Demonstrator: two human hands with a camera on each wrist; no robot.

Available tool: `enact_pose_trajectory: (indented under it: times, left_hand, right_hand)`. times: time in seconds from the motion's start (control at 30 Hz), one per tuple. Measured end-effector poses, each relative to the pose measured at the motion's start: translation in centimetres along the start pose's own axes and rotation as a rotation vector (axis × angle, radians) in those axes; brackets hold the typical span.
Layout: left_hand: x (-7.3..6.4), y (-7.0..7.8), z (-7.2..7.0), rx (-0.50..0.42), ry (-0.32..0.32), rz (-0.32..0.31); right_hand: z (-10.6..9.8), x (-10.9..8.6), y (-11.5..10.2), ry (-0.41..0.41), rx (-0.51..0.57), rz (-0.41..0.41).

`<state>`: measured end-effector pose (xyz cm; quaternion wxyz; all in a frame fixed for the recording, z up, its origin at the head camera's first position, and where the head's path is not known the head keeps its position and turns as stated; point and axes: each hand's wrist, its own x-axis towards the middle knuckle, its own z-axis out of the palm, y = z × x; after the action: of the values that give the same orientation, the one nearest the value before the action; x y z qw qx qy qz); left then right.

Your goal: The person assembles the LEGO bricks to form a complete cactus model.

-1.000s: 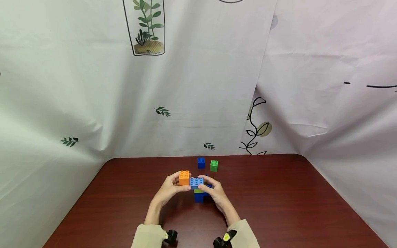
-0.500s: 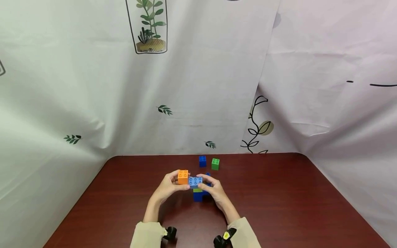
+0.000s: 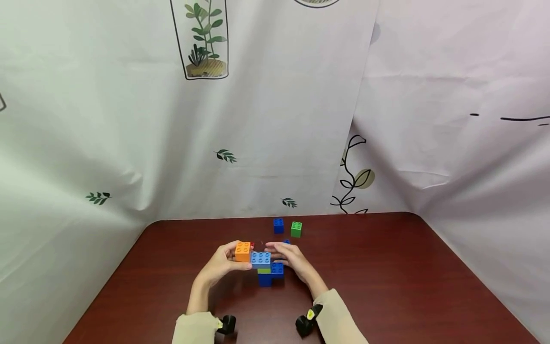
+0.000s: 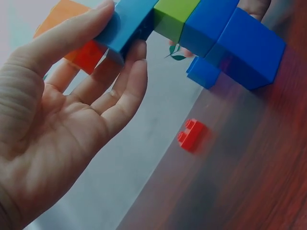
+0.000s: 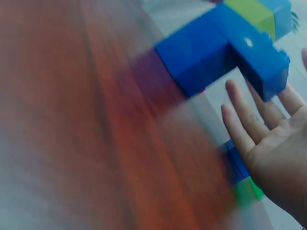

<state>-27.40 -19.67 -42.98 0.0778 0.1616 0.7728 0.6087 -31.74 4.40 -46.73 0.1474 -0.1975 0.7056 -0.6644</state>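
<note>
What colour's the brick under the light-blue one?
Lime-green brick, clearest in the left wrist view.

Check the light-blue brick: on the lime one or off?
On: left wrist view shows the light-blue brick meeting the lime brick, no visible gap; head view shows it above.

In the head view, a pale, creased cloth (image 3: 283,95) hangs behind the red-brown tabletop (image 3: 386,277), which spreads across six o'clock. The cloth's prints include a potted plant (image 3: 206,48) at eleven, a curling vine (image 3: 355,179) at three and a leaf sprig (image 3: 98,198) far out at nine. Near the tabletop's far edge, a loose blue brick (image 3: 278,226) sits at six, a green brick (image 3: 296,229) beside it toward five.
</note>
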Motion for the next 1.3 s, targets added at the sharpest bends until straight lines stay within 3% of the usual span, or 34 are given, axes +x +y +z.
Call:
enact_pose_trajectory:
  times: [0.17, 0.47, 0.63, 0.77, 0.9, 1.07, 1.3]
  left_hand:
    - [0.0, 0.1, -0.6, -0.01, -0.03, 0.021]
    - [-0.1, 0.2, -1.2, -0.061, -0.092, 0.056]
    - [-0.4, 0.1, -1.3, -0.064, -0.1, 0.039]
    - [-0.7, 0.1, -1.5, -0.039, -0.099, 0.029]
    - [-0.9, 0.1, -1.7, -0.026, -0.096, 0.013]
    - [-0.9, 0.0, -1.7, -0.038, -0.119, 0.029]
    - [-0.9, 0.0, -1.7, -0.054, -0.125, 0.04]
  right_hand:
    - [-0.7, 1.8, -0.3, -0.03, -0.104, -0.017]
    - [-0.3, 4.8, -1.1, -0.064, -0.372, 0.072]
    - [0.1, 5.9, -0.8, -0.095, -0.401, 0.105]
    - [0.7, 6.5, -0.7, -0.129, -0.449, 0.096]
    - [1.5, 7.0, -0.8, -0.149, -0.568, 0.056]
    - [2.5, 7.4, -0.6, -0.124, -0.696, -0.004]
    - [3.1, 7.3, -0.2, -0.042, -0.73, -0.021]
